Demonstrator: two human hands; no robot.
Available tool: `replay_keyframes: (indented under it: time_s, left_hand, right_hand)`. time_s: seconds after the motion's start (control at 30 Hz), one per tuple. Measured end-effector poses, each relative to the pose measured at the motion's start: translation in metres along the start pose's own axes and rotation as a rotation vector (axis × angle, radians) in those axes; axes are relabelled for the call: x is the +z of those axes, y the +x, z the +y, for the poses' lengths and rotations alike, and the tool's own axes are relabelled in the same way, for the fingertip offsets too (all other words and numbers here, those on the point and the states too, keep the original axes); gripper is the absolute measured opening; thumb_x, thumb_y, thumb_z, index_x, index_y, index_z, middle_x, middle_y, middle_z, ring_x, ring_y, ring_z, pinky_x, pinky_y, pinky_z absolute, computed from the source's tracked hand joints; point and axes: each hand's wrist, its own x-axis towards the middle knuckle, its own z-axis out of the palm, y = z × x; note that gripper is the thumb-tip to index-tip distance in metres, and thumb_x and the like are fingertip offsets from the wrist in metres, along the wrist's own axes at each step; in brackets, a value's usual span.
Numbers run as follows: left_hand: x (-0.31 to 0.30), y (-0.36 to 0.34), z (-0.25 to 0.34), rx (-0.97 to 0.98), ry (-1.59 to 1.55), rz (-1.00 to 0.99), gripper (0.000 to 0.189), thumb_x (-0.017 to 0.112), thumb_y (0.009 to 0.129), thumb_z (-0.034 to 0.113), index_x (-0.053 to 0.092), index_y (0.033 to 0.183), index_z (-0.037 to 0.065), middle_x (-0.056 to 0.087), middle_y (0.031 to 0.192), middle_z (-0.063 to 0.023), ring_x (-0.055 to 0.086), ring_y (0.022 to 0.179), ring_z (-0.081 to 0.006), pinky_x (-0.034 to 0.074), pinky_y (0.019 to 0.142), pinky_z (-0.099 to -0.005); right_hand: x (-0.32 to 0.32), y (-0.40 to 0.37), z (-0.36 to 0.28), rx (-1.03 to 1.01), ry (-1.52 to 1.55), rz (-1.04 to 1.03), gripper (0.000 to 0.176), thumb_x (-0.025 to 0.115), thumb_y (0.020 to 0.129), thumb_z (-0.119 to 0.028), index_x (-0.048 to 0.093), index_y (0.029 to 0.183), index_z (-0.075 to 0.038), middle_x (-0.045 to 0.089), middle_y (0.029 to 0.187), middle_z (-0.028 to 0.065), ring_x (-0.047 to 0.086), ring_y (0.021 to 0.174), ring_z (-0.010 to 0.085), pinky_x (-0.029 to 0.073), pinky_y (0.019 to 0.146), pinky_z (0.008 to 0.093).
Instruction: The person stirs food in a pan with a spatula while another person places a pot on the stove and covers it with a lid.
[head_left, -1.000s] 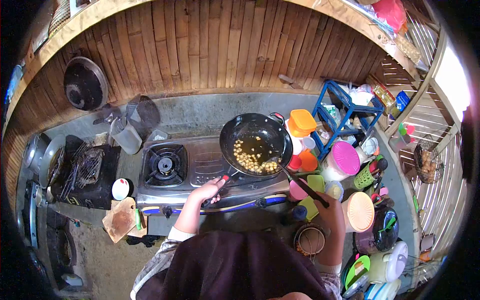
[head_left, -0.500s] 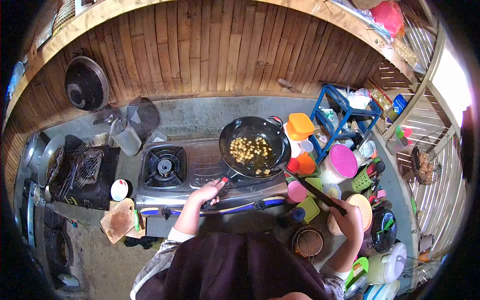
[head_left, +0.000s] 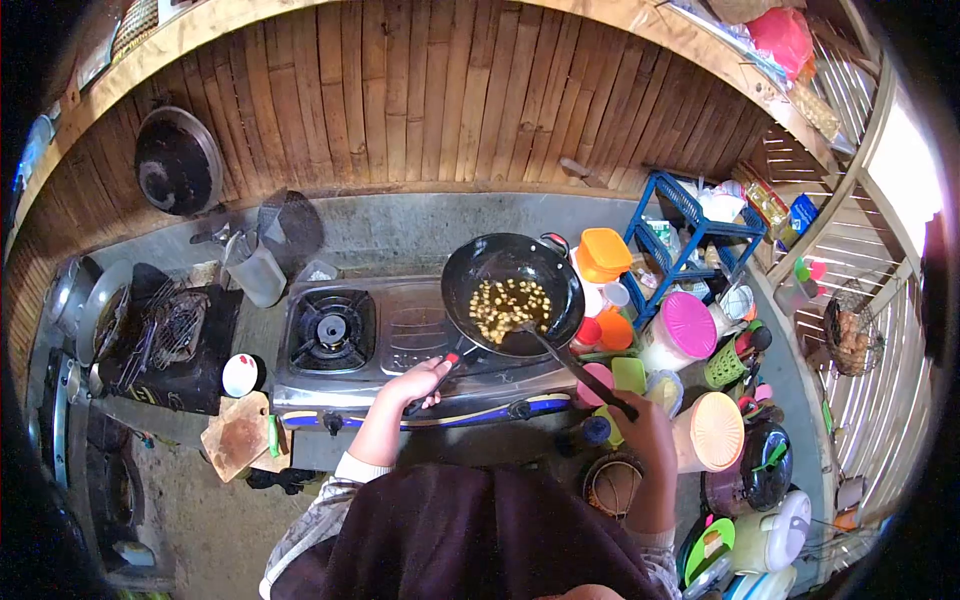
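Note:
A black wok (head_left: 567,285) sits on the right side of the gas stove (head_left: 410,345). Small pale-brown food cubes (head_left: 505,303) lie in what looks like oil at its bottom. My left hand (head_left: 412,386) is closed around the wok's long handle (head_left: 452,358), which has a red part near the pan. In my right hand (head_left: 648,430) is the dark handle of a spatula (head_left: 578,368). The spatula slants over the wok's near right rim, and its blade rests among the cubes, partly hidden by them.
Left of the wok is a bare burner (head_left: 331,328). Plastic tubs, including a pink-lidded container (head_left: 687,325), crowd the right side below a blue rack (head_left: 690,215). A cutting board (head_left: 236,437) and a white cup (head_left: 240,375) stand at the left.
My right hand has moved left, bringing the spatula blade from the wok's right edge down among the cubes. The cubes have shifted in the wok. My left hand keeps its grip.

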Motion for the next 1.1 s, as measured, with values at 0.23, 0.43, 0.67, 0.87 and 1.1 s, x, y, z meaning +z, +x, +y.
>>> replay_keyframes:
  time_s: [0.23, 0.43, 0.67, 0.87, 1.1]
  left_hand:
    - [-0.003, 0.006, -0.005, 0.008, -0.002, -0.025, 0.03, 0.038, 0.095, 0.035, 0.039, 0.112, 0.01, 0.047, 0.054, -0.0027, 0.044, 0.039, -0.0097, 0.035, 0.034, -0.0221]
    - [-0.003, 0.005, -0.004, 0.008, 0.012, -0.021, 0.03, 0.038, 0.095, 0.035, 0.039, 0.112, 0.01, 0.048, 0.055, -0.0032, 0.044, 0.039, -0.0096, 0.035, 0.034, -0.0218]
    - [-0.001, 0.006, -0.006, 0.007, 0.026, 0.01, 0.03, 0.037, 0.095, 0.033, 0.04, 0.115, 0.011, 0.049, 0.056, -0.0035, 0.045, 0.04, -0.0095, 0.036, 0.034, -0.0216]
    - [0.0, 0.006, -0.007, 0.014, 0.035, -0.012, 0.031, 0.035, 0.095, 0.034, 0.041, 0.114, 0.011, 0.049, 0.057, -0.0028, 0.045, 0.041, -0.009, 0.035, 0.034, -0.021]
    - [-0.001, 0.005, -0.003, 0.005, 0.04, -0.017, 0.033, 0.035, 0.095, 0.035, 0.04, 0.117, 0.012, 0.049, 0.056, -0.0035, 0.046, 0.04, -0.0091, 0.035, 0.033, -0.0207]
  right_hand:
    - [0.057, 0.038, 0.011, -0.155, 0.157, 0.048, 0.03, 0.065, 0.077, -0.024, 0.063, 0.105, -0.013, 0.063, 0.09, 0.0184, 0.061, 0.084, 0.0355, 0.048, 0.073, 0.0404]
    - [0.091, 0.068, -0.001, -0.355, 0.201, 0.094, 0.031, 0.064, 0.078, -0.016, 0.058, 0.107, -0.007, 0.063, 0.092, 0.0194, 0.062, 0.085, 0.034, 0.049, 0.072, 0.0366]
    - [0.095, 0.085, -0.032, -0.181, 0.203, 0.081, 0.033, 0.062, 0.08, -0.026, 0.058, 0.109, -0.012, 0.063, 0.094, 0.0178, 0.061, 0.087, 0.0344, 0.048, 0.074, 0.0369]
    - [0.108, 0.104, -0.025, -0.129, 0.16, 0.128, 0.034, 0.06, 0.082, -0.026, 0.055, 0.113, -0.013, 0.062, 0.094, 0.0189, 0.059, 0.089, 0.0373, 0.047, 0.077, 0.0396]
    - [0.105, 0.095, 0.0, -0.146, 0.103, 0.173, 0.033, 0.061, 0.081, -0.022, 0.057, 0.11, -0.009, 0.062, 0.096, 0.0208, 0.06, 0.09, 0.0356, 0.047, 0.077, 0.0382]
